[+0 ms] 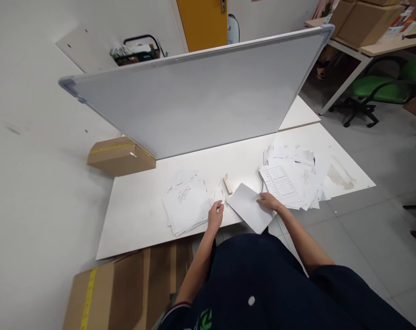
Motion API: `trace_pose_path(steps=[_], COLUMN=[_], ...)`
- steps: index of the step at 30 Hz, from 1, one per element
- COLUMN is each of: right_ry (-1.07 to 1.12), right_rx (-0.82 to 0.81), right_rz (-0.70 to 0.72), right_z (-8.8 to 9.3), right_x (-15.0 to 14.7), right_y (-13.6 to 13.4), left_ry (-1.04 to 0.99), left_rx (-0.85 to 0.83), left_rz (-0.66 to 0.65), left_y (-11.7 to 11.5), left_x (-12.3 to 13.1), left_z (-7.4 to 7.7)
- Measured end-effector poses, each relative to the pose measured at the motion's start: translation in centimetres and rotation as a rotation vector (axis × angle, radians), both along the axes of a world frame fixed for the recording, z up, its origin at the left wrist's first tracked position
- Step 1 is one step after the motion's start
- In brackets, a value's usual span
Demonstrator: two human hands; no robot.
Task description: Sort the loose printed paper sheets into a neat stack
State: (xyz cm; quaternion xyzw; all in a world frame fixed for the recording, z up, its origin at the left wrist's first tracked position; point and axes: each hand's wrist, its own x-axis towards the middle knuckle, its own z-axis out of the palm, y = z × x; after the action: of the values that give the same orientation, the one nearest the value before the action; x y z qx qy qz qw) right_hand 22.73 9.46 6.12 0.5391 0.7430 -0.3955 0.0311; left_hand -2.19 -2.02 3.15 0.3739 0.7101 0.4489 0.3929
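Note:
My left hand (215, 214) is closed in a pinch at the right edge of a stack of written sheets (186, 205) on a white board (139, 220) lying on the floor; what it pinches is too small to name. My right hand (268, 200) rests with fingers curled on a blank white sheet (249, 207) that juts over the board's near edge. A small beige block (227, 184) lies just beyond the hands. A messy pile of printed sheets (292, 178) sits to the right of my right hand.
A large whiteboard (197, 98) leans up behind the papers. A cardboard box (120, 156) stands at the left, flattened cardboard (125, 288) at the near left. Green office chairs (383, 89) and a table with boxes (366, 23) are at the far right.

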Motion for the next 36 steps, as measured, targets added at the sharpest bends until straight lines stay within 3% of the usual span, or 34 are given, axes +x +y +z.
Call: trace_pose_path(steps=[5, 8, 14, 19, 23, 30, 36], right_ry=[0.259, 0.317, 0.272, 0.258, 0.259, 0.204, 0.175], right_rx=[-0.380, -0.416, -0.363, -0.340, -0.328, -0.267, -0.162], right_rz=[-0.349, -0.435, -0.456, -0.439, -0.435, -0.438, -0.418], right_z=[-3.9, -5.1, -6.4, -6.8, -6.7, -5.9, -5.1], right_x=[1.8, 1.6, 0.9, 0.2, -0.2, -0.8, -0.4], right_y=[-1.7, -2.3, -1.9, -1.8, -1.9, -2.2, -1.9], left_ry=[0.083, 0.156, 0.363, 0.594, 0.692, 0.651, 0.493], left_rx=[-0.030, -0.031, -0.127, -0.223, -0.345, -0.380, -0.274], left_rz=[-0.015, -0.067, -0.245, -0.435, -0.500, -0.471, -0.370], left_y=[0.3, 0.8, 2.3, 3.7, 4.5, 4.6, 4.0], left_x=[0.2, 0.3, 0.7, 1.1, 1.5, 1.9, 2.1], left_z=[-0.4, -0.5, -0.3, 0.0, 0.0, -0.3, 0.6])
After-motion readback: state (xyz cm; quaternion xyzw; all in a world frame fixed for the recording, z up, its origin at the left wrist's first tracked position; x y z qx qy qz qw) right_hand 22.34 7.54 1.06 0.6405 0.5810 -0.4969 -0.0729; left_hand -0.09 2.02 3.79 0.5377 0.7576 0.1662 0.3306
